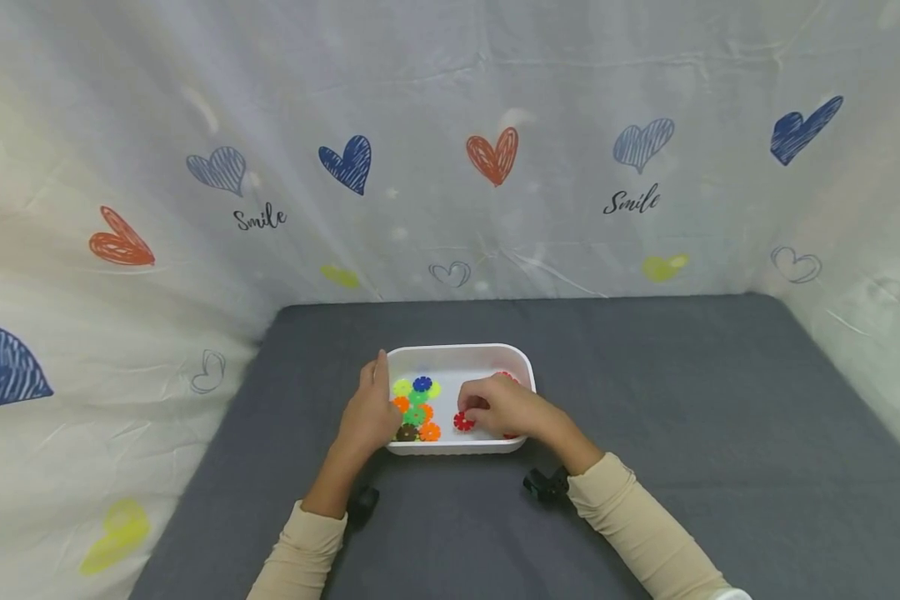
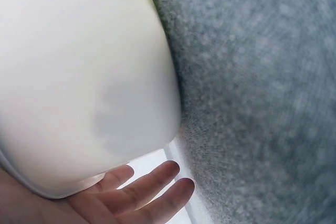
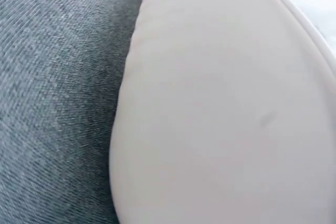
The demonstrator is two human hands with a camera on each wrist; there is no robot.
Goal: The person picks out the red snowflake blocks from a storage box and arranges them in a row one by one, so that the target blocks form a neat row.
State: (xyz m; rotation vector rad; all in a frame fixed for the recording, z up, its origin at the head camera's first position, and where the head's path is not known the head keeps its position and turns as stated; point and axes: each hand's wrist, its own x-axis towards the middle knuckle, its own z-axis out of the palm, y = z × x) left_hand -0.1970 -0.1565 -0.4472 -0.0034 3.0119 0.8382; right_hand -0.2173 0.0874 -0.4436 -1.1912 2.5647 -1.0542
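A white tray (image 1: 457, 447) lies on the grey cloth, with small flower-shaped plastic discs inside. My left hand (image 1: 369, 415) grips the tray's left end, thumb over the rim; in the left wrist view its fingers (image 2: 144, 190) extend outside the end wall. Reaching over the front rim, my right hand (image 1: 504, 406) pinches a red disc (image 1: 463, 422) low in the tray. Left of it sit orange (image 1: 430, 432), green (image 1: 415, 415), dark blue (image 1: 422, 384) and brown discs (image 1: 407, 432). More red discs (image 1: 506, 375) lie at the right end, partly behind the right hand.
The grey cloth (image 1: 660, 392) spreads around the tray. A white curtain (image 1: 420, 75) printed with hearts stands behind and at both sides. Black wrist devices (image 1: 546, 485) sit below the wrists. The tray's outer wall (image 3: 220, 103) fills most of the right wrist view.
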